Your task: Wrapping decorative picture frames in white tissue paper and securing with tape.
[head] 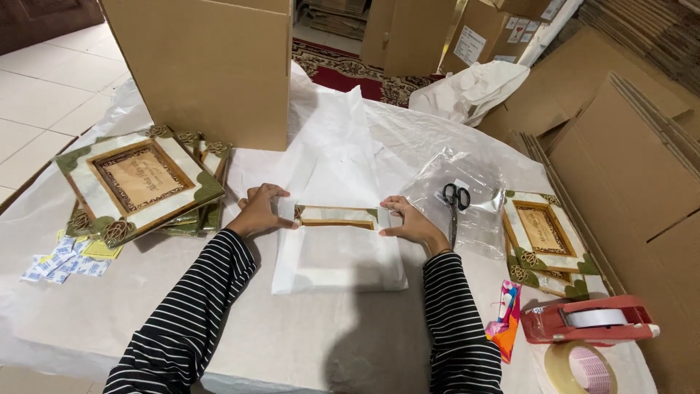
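A decorated picture frame (337, 216) lies in the middle of the table, mostly covered by white wrapping paper (332, 252); only its top strip shows. My left hand (261, 208) presses on the paper at the frame's left edge. My right hand (410, 221) holds the paper at the frame's right edge. Both arms wear black-and-white striped sleeves. More of the white paper (328, 138) stretches away from the frame toward the far side.
A stack of similar frames (138, 182) sits at left, with small sachets (62, 263) in front. Another frame (545, 241) lies at right beside scissors (456, 201) on clear plastic. A red tape dispenser (590, 321) and tape roll (581, 368) are near right. Cardboard boxes (211, 66) stand behind.
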